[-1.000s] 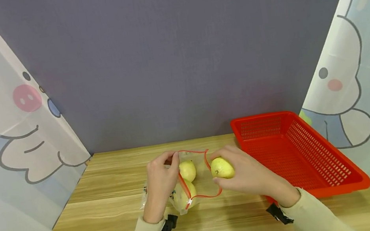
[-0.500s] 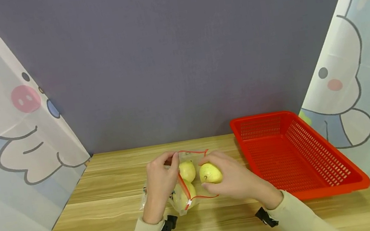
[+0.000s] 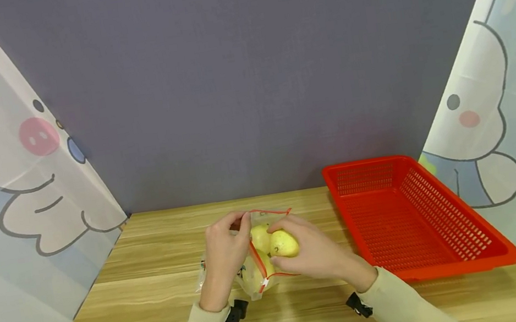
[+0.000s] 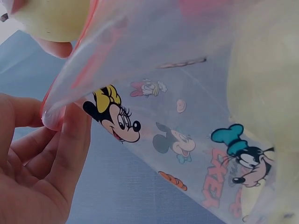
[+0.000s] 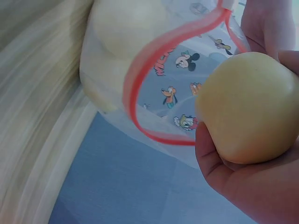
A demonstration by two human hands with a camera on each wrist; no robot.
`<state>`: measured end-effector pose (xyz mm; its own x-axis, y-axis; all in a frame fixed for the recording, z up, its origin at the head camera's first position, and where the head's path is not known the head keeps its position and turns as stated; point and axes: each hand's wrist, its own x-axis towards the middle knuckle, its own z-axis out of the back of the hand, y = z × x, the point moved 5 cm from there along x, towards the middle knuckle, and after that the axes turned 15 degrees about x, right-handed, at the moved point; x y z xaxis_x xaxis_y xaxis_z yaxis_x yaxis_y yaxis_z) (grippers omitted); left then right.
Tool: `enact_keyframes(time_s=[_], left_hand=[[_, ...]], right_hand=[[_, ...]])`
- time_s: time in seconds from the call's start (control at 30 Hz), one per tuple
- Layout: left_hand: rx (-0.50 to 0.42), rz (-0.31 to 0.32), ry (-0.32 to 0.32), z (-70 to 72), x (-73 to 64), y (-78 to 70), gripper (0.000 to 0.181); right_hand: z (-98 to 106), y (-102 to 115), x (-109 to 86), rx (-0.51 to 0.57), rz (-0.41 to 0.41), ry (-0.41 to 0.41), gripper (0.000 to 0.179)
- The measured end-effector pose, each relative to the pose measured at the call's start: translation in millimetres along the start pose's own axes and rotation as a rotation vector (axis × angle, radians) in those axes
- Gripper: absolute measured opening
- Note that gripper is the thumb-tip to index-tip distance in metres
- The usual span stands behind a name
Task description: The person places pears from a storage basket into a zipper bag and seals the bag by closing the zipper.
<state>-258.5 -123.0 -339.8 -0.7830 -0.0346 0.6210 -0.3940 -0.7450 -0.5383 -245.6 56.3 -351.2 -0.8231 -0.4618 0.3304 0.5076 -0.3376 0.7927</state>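
Note:
A clear zip bag [image 3: 254, 290] with a red zip strip and cartoon prints stands with its mouth spread. My left hand [image 3: 224, 255] pinches the bag's edge between thumb and fingers, plainly seen in the left wrist view. Two yellow pears [image 3: 260, 236] lie inside the bag. My right hand [image 3: 318, 249] grips another yellow pear [image 3: 284, 244] right at the mouth, thumb and fingers around its sides. In the right wrist view this pear [image 5: 250, 109] overlaps the red-edged opening, and the bagged pears [image 5: 131, 28] show cloudy through the plastic.
A red plastic basket [image 3: 387, 219] with slotted walls stands on the right of the wooden table [image 3: 135, 313]. A grey panel [image 3: 246, 85] rises behind the table. Cartoon-printed curtains [image 3: 488, 93] flank both sides.
My right hand has moved left with its pear, from the bag's right edge to over the mouth, close beside the bagged pears. My left hand stays in place on the bag's edge.

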Motion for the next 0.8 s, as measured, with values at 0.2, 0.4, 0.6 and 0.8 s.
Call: enact_keyframes(time_s=[0.2,0.4,0.6,0.8], left_hand=[[-0.003,-0.007,0.002,-0.5,0.6,0.0,0.016],[-0.009,0.004,0.011,-1.2,0.3,-0.7,0.016],[-0.007,0.006,0.013,-0.7,0.0,-0.4,0.015],[0.001,-0.003,0.006,0.0,-0.2,-1.2,0.015]], right_hand=[[-3,-5,2.8,-0.016,-0.023,-0.007,0.046],[-6,-8,5.2,-0.045,-0.020,-0.002,0.048],[-9,-12,7.4,-0.100,-0.022,-0.007,0.052],[-13,-16,8.5,-0.155,-0.061,0.017,0.062]])
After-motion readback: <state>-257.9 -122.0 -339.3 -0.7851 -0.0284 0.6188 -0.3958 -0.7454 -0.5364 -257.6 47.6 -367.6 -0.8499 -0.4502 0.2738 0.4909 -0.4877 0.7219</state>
